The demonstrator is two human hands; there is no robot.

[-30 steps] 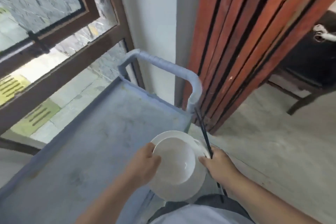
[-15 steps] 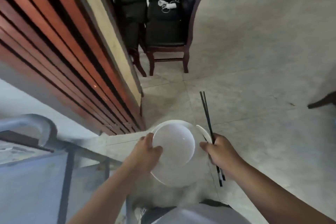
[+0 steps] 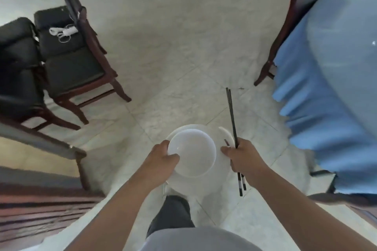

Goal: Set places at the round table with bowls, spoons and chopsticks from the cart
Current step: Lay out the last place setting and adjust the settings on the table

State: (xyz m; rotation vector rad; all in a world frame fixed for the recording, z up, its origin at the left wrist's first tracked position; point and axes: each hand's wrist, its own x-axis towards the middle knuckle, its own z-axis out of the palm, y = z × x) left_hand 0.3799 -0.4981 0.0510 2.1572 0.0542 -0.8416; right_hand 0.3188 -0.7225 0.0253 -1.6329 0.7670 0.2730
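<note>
Above a pale tiled floor (image 3: 183,51), the left hand (image 3: 161,161) grips a white bowl (image 3: 192,153) by its rim, thumb inside, with a plate (image 3: 184,128) stacked beneath. Beside it, the right hand (image 3: 242,158) curls around black chopsticks (image 3: 231,114) and a white spoon (image 3: 226,133). A blue-clothed counter (image 3: 334,79) stands at right, dark chairs (image 3: 69,61) at left.

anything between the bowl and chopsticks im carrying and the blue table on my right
Nothing visible on the floor blocks the way: bare tile lies between the bowl, the chopsticks and the blue-clothed table. A wooden chair stands against its far edge.
</note>
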